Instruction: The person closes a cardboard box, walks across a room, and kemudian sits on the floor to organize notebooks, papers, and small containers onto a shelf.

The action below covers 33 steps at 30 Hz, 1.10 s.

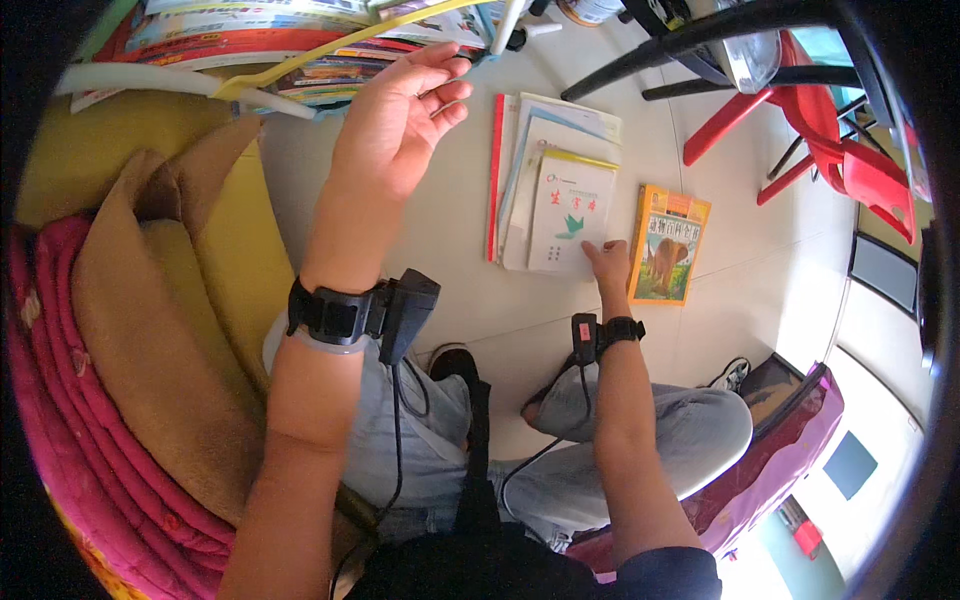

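Observation:
My left hand (412,112) is raised near the bookshelf, its fingers loosely bent and apart, with nothing in it. On the floor ahead lies a stack of books and papers, topped by a white exercise book (570,215) with a green bird-like picture. My right hand (608,264) is at that book's lower right corner, thumb on the cover and the other fingers curled in. Under it, pale booklets (530,150) and a red-edged one (496,180) stick out. To the right of the stack lies an orange-bordered book (669,245) with an elephant on its cover.
A shelf packed with books (240,40), with white and yellow bars, stands at the far left. Yellow and brown padding (150,250) and pink bedding (90,420) line the left side. Red chairs (815,110) and black legs (680,55) stand at the far right.

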Each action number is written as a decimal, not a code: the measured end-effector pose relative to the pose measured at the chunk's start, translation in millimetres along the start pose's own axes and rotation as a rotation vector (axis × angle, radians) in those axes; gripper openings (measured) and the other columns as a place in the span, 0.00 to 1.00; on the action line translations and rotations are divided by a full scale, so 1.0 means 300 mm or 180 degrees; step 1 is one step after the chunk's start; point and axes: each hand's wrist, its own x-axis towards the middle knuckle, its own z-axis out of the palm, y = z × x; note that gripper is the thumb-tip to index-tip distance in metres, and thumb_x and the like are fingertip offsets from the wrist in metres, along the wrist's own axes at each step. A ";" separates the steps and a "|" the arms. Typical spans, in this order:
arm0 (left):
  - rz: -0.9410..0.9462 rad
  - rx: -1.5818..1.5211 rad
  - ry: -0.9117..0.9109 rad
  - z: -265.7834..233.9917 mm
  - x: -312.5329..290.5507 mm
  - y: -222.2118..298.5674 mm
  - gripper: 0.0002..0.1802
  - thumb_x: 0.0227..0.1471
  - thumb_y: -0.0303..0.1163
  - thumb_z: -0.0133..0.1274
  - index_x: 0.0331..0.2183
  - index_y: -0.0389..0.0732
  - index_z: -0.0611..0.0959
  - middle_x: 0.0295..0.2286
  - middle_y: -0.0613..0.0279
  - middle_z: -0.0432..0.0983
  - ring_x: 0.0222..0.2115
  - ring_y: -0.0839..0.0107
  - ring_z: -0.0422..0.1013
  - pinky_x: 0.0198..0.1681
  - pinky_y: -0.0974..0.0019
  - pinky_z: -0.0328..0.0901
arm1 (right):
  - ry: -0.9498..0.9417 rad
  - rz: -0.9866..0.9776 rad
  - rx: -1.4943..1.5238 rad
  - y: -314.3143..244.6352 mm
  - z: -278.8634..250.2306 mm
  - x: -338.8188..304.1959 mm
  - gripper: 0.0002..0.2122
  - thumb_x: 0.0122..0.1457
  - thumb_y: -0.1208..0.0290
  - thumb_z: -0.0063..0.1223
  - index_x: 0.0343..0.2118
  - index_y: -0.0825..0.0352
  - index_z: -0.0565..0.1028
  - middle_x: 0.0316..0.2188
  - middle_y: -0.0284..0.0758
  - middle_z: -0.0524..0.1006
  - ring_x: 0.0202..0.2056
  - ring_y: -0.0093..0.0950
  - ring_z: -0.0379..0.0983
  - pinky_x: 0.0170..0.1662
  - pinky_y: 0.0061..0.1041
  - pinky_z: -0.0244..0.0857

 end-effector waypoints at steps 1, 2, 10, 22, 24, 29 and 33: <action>-0.0028 0.0004 0.0003 -0.001 0.005 -0.008 0.13 0.43 0.21 0.46 0.35 0.35 0.73 0.30 0.64 0.69 0.28 0.74 0.62 0.34 0.72 0.60 | -0.0009 0.0027 -0.0004 -0.005 -0.010 0.003 0.21 0.36 0.58 0.61 0.25 0.71 0.67 0.21 0.42 0.71 0.25 0.35 0.70 0.30 0.29 0.63; -0.0059 0.0099 -0.0006 -0.002 0.009 -0.016 0.12 0.42 0.23 0.45 0.34 0.37 0.73 0.29 0.63 0.70 0.28 0.74 0.64 0.34 0.72 0.60 | -0.0083 0.0048 0.0023 -0.010 -0.020 0.007 0.20 0.37 0.59 0.60 0.23 0.71 0.67 0.21 0.42 0.71 0.25 0.35 0.70 0.29 0.29 0.62; -0.0170 0.0284 -0.0110 0.021 0.012 -0.071 0.11 0.41 0.24 0.45 0.33 0.38 0.74 0.29 0.62 0.71 0.28 0.74 0.66 0.35 0.71 0.60 | -0.0437 -0.0399 -0.0411 -0.027 -0.058 0.037 0.13 0.41 0.70 0.54 0.31 0.67 0.68 0.28 0.42 0.72 0.32 0.39 0.68 0.36 0.34 0.62; -0.0168 0.0502 -0.0364 0.041 -0.053 -0.087 0.14 0.44 0.24 0.44 0.37 0.38 0.72 0.29 0.67 0.70 0.29 0.77 0.65 0.35 0.73 0.60 | 0.0382 -0.2445 -0.1942 -0.330 -0.068 0.211 0.16 0.41 0.76 0.48 0.37 0.62 0.67 0.34 0.39 0.66 0.41 0.36 0.60 0.38 0.34 0.58; -0.0215 0.0591 -0.0420 0.044 -0.052 -0.100 0.14 0.44 0.25 0.44 0.37 0.38 0.72 0.30 0.66 0.70 0.28 0.77 0.65 0.35 0.74 0.61 | 0.0325 -0.2657 -0.2104 -0.307 -0.072 0.214 0.10 0.41 0.76 0.47 0.30 0.64 0.69 0.29 0.37 0.67 0.37 0.35 0.62 0.37 0.33 0.59; -0.0087 0.0566 -0.0515 0.054 -0.055 -0.098 0.12 0.44 0.25 0.44 0.36 0.38 0.74 0.29 0.66 0.71 0.28 0.77 0.65 0.34 0.74 0.60 | -0.0038 -0.2803 -0.1905 -0.277 -0.124 0.177 0.10 0.43 0.76 0.45 0.31 0.66 0.68 0.28 0.40 0.69 0.36 0.37 0.63 0.36 0.35 0.60; -0.0108 0.0583 -0.0390 0.062 -0.054 -0.118 0.11 0.43 0.24 0.45 0.34 0.38 0.75 0.29 0.65 0.71 0.27 0.77 0.66 0.34 0.73 0.61 | -0.1206 -0.2620 -0.1604 -0.268 -0.218 0.140 0.11 0.44 0.76 0.44 0.33 0.69 0.65 0.24 0.45 0.71 0.27 0.40 0.68 0.30 0.37 0.63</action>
